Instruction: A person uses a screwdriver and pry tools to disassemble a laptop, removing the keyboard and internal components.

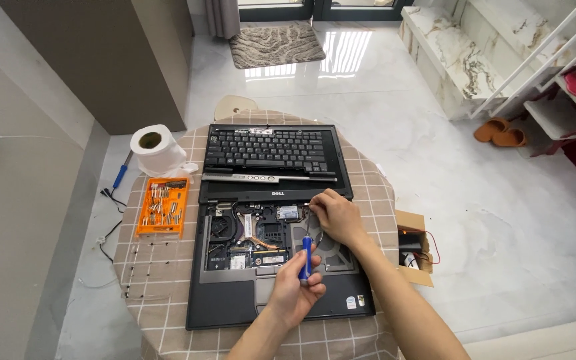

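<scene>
Your left hand [296, 285] pinches the slim blue-handled screwdriver [307, 257] over the opened black laptop [235, 313]; it looks light and rigid, so grip its handle. Your right hand [337, 217], fingers curled together, steadies fragile parts beside it.

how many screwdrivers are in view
2. A blue-handled screwdriver held in the left hand over the opened laptop; another blue-handled one hangs off the table's left edge by the toilet roll. Others may be hidden.
</scene>
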